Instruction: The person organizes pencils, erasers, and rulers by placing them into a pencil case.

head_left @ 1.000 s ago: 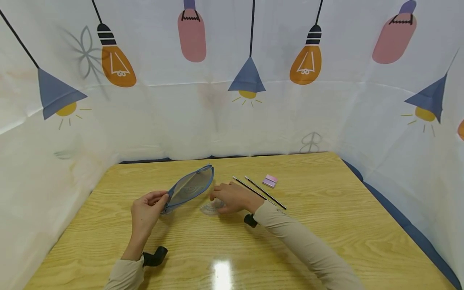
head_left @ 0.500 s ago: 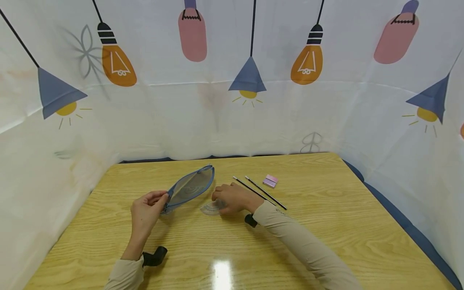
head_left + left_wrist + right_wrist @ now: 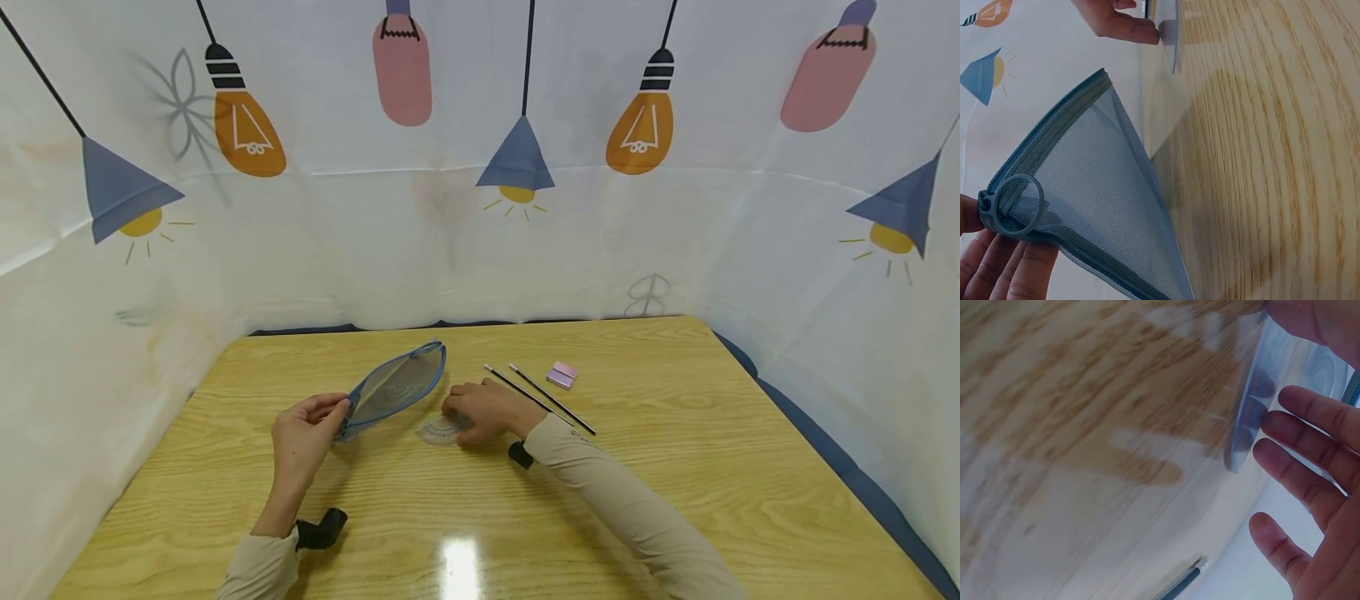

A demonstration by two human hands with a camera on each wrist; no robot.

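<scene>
In the head view my left hand (image 3: 303, 437) pinches the near left corner of a blue mesh zipper pouch (image 3: 390, 392), which is tilted up off the table. The zipper's ring pull (image 3: 1019, 205) hangs beside the left fingers in the left wrist view. Faint curved marks show through the mesh; what makes them is unclear. To the right of the pouch, my right hand (image 3: 491, 412) holds a clear protractor (image 3: 437, 430) by its right part, between thumb and fingertips. In the right wrist view the protractor (image 3: 1252, 403) stands nearly edge-on, with the little finger apart from it.
Two dark pencils (image 3: 551, 398) with pale ends lie side by side beyond the right hand, one partly under the forearm. A small pink and lilac block (image 3: 562, 375) lies to their right. The wooden table (image 3: 675, 483) meets a printed cloth backdrop (image 3: 360, 250) at its far edge.
The whole head view has shifted slightly. My right fingers have moved a little to the right over the protractor, baring slightly more of it. My left hand keeps its hold on the pouch.
</scene>
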